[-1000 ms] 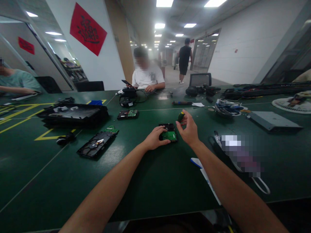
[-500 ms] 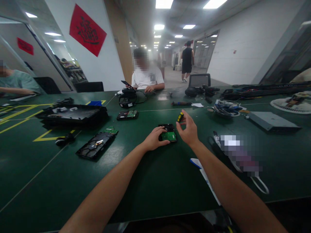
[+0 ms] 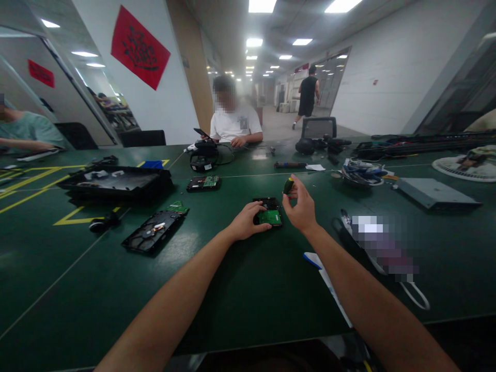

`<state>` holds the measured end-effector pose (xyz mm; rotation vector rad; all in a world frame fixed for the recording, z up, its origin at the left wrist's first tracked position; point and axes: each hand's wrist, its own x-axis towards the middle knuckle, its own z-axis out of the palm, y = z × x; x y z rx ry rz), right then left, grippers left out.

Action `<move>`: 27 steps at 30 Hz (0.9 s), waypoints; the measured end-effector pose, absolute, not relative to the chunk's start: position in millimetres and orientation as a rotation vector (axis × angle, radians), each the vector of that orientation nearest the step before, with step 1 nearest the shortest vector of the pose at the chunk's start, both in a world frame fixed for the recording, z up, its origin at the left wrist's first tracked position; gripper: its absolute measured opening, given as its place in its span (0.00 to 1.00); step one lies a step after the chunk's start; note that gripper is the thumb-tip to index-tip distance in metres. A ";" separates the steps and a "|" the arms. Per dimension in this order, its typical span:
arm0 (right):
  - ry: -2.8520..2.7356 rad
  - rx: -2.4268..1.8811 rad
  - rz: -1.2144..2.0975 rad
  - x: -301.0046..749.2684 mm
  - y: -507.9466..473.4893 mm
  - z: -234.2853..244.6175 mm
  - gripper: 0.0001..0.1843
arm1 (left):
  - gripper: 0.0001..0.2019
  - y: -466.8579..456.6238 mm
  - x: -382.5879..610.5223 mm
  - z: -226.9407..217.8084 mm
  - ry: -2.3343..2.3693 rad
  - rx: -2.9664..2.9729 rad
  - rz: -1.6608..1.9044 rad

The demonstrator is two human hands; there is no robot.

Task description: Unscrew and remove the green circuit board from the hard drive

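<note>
A hard drive (image 3: 272,217) with a green circuit board lies on the dark green table in front of me. My left hand (image 3: 250,221) grips it from the left, thumb along the near edge and fingers over the far side. Just to the right, my right hand (image 3: 300,206) pinches a small screwdriver (image 3: 288,186) by its dark green and yellow handle, held raised near the drive's right edge. The screwdriver's tip is too small to make out. Further left lie another hard drive (image 3: 203,183) and an open black casing (image 3: 154,231) with a bit of circuit board.
A black tray-like housing (image 3: 116,181) stands at the left. On the right are a bundle of cables (image 3: 362,172), a grey metal box (image 3: 436,194) and a partly blurred pouch-like item (image 3: 380,245). A person (image 3: 236,121) sits across the table; another walks behind.
The screwdriver handle has turned in my right fingers, showing less yellow now. My left hand and the drive stay in place. The person in the background has walked further right.
</note>
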<state>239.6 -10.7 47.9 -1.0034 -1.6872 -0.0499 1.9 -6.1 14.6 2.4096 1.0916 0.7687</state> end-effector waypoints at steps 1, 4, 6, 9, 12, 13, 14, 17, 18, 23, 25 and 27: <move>-1.682 -1.011 -0.046 239.5 -10.8 48.1 0.37 | 0.33 -6.0 1.9 14.8 1.092 2.410 0.765; -1.671 -1.024 -0.054 239.4 -11.6 48.9 0.37 | 0.33 -6.3 2.0 15.5 1.100 2.409 0.758; -1.671 -1.019 -0.053 239.3 -11.8 49.0 0.37 | 0.33 -6.7 1.9 15.9 1.100 2.408 0.761; -1.666 -1.003 -0.042 238.6 -10.9 47.7 0.37 | 0.33 -6.8 2.0 15.5 1.091 2.407 0.771; -1.646 -1.009 -0.028 237.9 -9.6 46.0 0.38 | 0.33 -6.1 2.2 13.9 1.098 2.408 0.773; -1.641 -1.015 -0.024 237.9 -9.4 45.7 0.38 | 0.33 -5.8 2.3 13.3 1.103 2.410 0.772; -1.638 -1.022 -0.028 238.0 -9.4 45.6 0.39 | 0.33 -5.7 2.3 13.0 1.107 2.413 0.772; -1.656 -1.048 -0.088 238.6 -10.2 46.5 0.38 | 0.32 -6.2 2.4 13.6 1.111 2.423 0.771; -1.664 -1.053 -0.114 238.8 -10.7 47.1 0.38 | 0.32 -6.7 2.4 14.2 1.111 2.425 0.768; -1.689 -1.019 -0.120 238.3 -11.7 48.7 0.38 | 0.33 -8.3 2.0 17.0 1.105 2.421 0.755; -1.690 -1.013 -0.094 238.0 -11.3 48.1 0.39 | 0.32 -8.2 1.9 16.8 1.107 2.419 0.758; -1.675 -1.020 -0.078 237.8 -10.9 47.4 0.38 | 0.33 -7.7 1.8 16.3 1.112 2.419 0.759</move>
